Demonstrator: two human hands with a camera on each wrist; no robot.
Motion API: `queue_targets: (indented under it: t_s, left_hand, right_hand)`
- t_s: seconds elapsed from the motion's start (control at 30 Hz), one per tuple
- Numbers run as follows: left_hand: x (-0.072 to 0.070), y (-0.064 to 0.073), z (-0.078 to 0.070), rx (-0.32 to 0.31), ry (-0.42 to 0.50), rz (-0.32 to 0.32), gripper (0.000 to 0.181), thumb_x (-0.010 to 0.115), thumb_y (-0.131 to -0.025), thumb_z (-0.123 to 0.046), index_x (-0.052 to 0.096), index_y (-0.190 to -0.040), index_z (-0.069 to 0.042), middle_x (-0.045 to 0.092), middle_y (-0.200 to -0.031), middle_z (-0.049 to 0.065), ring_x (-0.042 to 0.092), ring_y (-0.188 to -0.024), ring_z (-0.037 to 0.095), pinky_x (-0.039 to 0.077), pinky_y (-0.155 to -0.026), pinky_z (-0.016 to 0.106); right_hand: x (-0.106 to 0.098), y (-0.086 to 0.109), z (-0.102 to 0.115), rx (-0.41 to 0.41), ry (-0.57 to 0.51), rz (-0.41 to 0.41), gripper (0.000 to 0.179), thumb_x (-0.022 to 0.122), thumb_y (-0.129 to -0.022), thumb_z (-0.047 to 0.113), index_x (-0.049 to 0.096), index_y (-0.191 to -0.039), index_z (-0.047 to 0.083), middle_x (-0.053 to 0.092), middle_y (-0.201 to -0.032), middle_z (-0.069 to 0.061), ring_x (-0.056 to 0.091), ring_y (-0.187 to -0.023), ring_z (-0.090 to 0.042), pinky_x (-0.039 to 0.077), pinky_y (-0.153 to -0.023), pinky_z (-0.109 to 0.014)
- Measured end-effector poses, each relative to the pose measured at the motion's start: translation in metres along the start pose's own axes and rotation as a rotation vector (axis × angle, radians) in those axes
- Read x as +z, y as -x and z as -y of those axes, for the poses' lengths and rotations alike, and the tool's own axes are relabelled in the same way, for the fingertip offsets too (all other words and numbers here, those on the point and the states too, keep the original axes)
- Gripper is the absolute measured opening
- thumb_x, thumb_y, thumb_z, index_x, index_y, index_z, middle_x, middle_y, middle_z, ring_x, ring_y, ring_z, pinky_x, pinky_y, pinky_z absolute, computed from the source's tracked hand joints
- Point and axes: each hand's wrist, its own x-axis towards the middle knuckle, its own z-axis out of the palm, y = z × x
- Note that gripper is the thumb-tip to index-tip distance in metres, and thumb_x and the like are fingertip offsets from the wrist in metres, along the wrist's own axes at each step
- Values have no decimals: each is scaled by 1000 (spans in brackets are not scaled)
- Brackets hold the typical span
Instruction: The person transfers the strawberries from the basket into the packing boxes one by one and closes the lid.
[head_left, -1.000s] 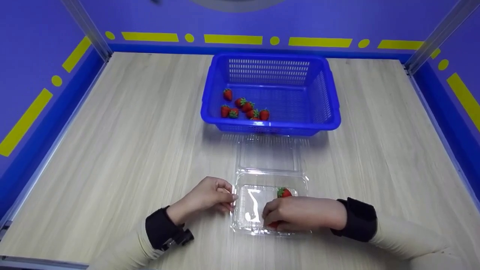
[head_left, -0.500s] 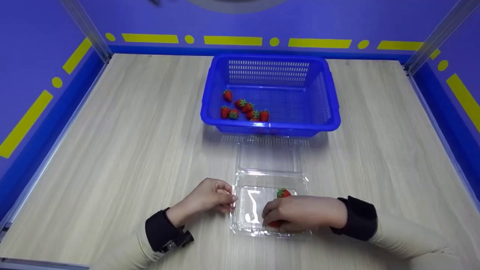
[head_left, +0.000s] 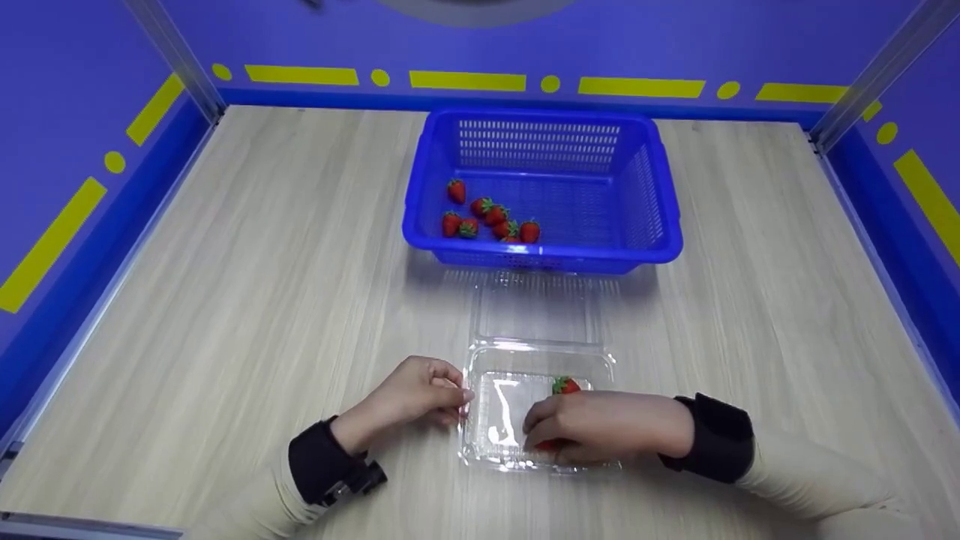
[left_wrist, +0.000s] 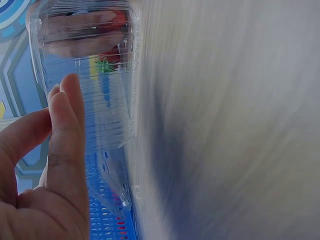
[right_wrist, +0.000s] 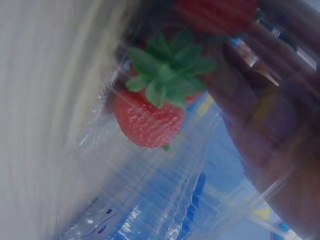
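Observation:
A clear plastic clamshell box (head_left: 486,420) lies open on the table, its lid (head_left: 540,311) folded back towards the basket. My left hand (head_left: 411,391) holds the box's left rim between thumb and fingers. Inside the box, at the right, my right hand (head_left: 604,426) grips a strawberry (head_left: 547,445), mostly covered by the fingers in the head view. The left wrist view shows that strawberry (left_wrist: 118,19) through the box wall. Another strawberry (head_left: 565,386) with green leaves rests in the box just beyond the right hand; in the right wrist view this strawberry (right_wrist: 150,122) appears close up.
A blue slotted basket (head_left: 541,253) stands behind the box, with several strawberries (head_left: 495,216) gathered at its left and front. The wooden table (head_left: 300,225) is bordered by blue walls (head_left: 480,45) with yellow markings at the back and sides.
Both hands stay almost in place. The fingers of my right hand shift only slightly around the strawberry in the box.

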Motion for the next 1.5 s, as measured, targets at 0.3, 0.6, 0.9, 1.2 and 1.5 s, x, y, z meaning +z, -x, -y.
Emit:
queue_targets:
  t_s: [0.3, 0.6, 0.9, 1.2, 1.5]
  left_hand:
    - [-1, 1, 3, 11, 25, 13, 14, 70, -91, -4, 67, -98, 7, 80, -84, 14, 71, -62, 3, 64, -64, 24]
    - [0, 2, 3, 8, 39, -8, 17, 69, -90, -3, 66, -102, 9, 79, -84, 15, 68, -59, 4, 63, -63, 23]
    - [-2, 5, 3, 7, 41, -10, 12, 68, -90, -1, 65, -98, 8, 78, -78, 7, 67, -59, 3, 62, -62, 21]
    - [-2, 3, 4, 3, 62, -14, 11, 68, -90, 0, 65, -97, 7, 78, -78, 4, 68, -60, 3, 62, -63, 21]
    - [0, 4, 5, -3, 103, -18, 11, 67, -90, -1, 65, -98, 6, 74, -71, -5, 67, -59, 3, 61, -60, 19]
  right_hand:
    - [0, 0, 0, 8, 14, 8, 27, 75, -87, 6, 74, -114, 7, 73, -116, -6, 69, -111, -16, 56, -100, -23]
    - [-1, -1, 1, 25, 4, 14, 27, 74, -88, 6, 74, -115, 7, 72, -118, -6, 69, -113, -16, 56, -101, -24]
    - [0, -3, 1, 38, -5, 23, 27, 74, -89, 7, 74, -116, 8, 72, -119, -6, 69, -113, -16, 56, -101, -24]
    - [-4, -3, 2, 68, -35, 39, 28, 72, -91, 7, 74, -118, 9, 71, -121, -5, 67, -116, -15, 56, -102, -24]
    - [-13, -5, 0, 41, -3, 0, 37, 73, -82, 2, 72, -118, 7, 72, -119, -5, 68, -111, -15, 56, -98, -23]
